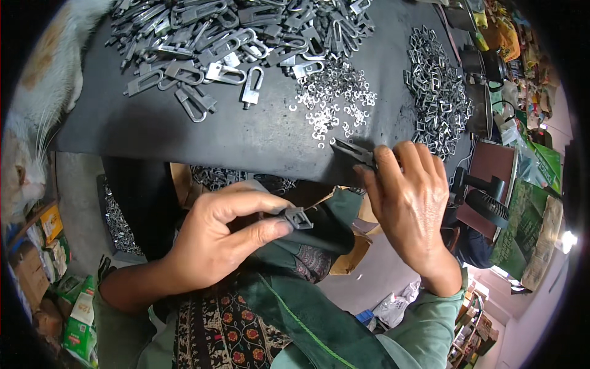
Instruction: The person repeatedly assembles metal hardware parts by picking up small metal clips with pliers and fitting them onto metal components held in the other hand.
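Note:
My left hand (224,237) pinches a small grey square metal buckle (298,218) between thumb and forefinger, just below the near edge of the black work board (184,132). My right hand (410,200) grips a dark flat metal piece (352,152) at the board's near edge, its fingers curled over it. On the board lie a heap of larger slotted metal clasps (209,49), a scatter of small silvery rings (335,98) in the middle, and a pile of small square buckles (437,92) at the right.
A white and orange cat (34,104) sits at the board's left edge. Under the board are a cardboard box (350,258) and more metal parts (117,224). A black fan (485,206) and packets stand at the right; cartons sit at the lower left.

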A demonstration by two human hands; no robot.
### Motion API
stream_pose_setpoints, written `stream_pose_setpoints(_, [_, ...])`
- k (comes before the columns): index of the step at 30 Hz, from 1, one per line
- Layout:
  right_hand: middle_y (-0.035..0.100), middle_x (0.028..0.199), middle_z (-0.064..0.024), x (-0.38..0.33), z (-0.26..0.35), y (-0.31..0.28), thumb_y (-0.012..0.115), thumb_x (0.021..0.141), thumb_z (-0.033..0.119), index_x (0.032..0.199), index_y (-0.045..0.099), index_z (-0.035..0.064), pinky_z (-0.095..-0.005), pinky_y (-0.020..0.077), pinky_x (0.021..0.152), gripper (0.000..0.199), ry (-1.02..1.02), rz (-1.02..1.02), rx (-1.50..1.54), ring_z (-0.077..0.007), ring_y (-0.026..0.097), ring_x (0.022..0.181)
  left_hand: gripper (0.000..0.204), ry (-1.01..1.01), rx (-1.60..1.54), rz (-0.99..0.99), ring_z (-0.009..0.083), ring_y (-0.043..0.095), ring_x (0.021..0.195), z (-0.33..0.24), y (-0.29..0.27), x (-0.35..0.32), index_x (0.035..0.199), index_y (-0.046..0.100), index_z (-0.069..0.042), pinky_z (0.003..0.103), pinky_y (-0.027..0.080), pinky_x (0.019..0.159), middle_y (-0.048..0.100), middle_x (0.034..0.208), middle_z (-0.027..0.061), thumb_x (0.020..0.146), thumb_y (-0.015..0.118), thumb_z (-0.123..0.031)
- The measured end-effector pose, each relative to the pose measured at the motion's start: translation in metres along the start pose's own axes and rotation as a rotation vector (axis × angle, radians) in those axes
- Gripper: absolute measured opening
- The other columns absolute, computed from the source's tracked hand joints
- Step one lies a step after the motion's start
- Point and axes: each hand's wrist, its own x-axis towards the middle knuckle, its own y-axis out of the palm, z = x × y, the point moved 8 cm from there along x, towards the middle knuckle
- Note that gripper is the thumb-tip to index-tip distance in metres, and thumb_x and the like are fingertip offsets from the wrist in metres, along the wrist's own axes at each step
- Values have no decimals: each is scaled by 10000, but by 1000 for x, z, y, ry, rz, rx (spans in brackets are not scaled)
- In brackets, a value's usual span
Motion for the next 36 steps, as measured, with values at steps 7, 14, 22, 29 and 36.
stream_pose_setpoints(7, [526, 772, -81, 1, 12, -25, 718, 696, 372, 869, 592, 36, -381, 458, 608, 399, -424, 9, 335, -266, 573, 698, 212, -364, -448, 100, 23, 436, 595, 22, 14, 4, 1057, 685, 8, 187, 325, 530, 595, 795, -23, 893, 701, -125])
stream_pose_setpoints(14, [512, 761, -79, 3, 11, -26, 698, 672, 380, 850, 589, 36, -378, 455, 605, 402, -441, -3, 328, -261, 569, 698, 204, -384, -502, 82, 34, 456, 639, 24, 16, 3, 1065, 681, 17, 195, 344, 552, 602, 822, -10, 893, 692, -93])
stream_pose_setpoints(22, [483, 743, -45, 5, 14, -23, 693, 677, 335, 817, 580, 67, -348, 421, 602, 323, -452, -2, 355, -216, 531, 672, 203, -328, -463, 93, 38, 447, 644, 22, 19, 7, 1077, 676, 13, 195, 345, 559, 591, 819, -16, 917, 671, -110])
stream_pose_setpoints(29, [468, 736, -43, 6, 17, -20, 724, 691, 321, 815, 572, 68, -345, 414, 579, 320, -450, 7, 364, -221, 522, 664, 201, -322, -377, 70, 20, 498, 751, 17, 19, 9, 1089, 664, 13, 185, 392, 640, 604, 883, -22, 942, 649, -124])
stream_pose_setpoints(36, [511, 744, -54, -14, 28, -18, 746, 714, 332, 858, 604, 53, -353, 423, 543, 345, -428, 46, 460, -231, 535, 652, 223, 29, 281, 168, 150, 618, 813, -12, 11, -3, 1071, 666, 11, 281, 491, 726, 643, 943, 93, 897, 695, -126])
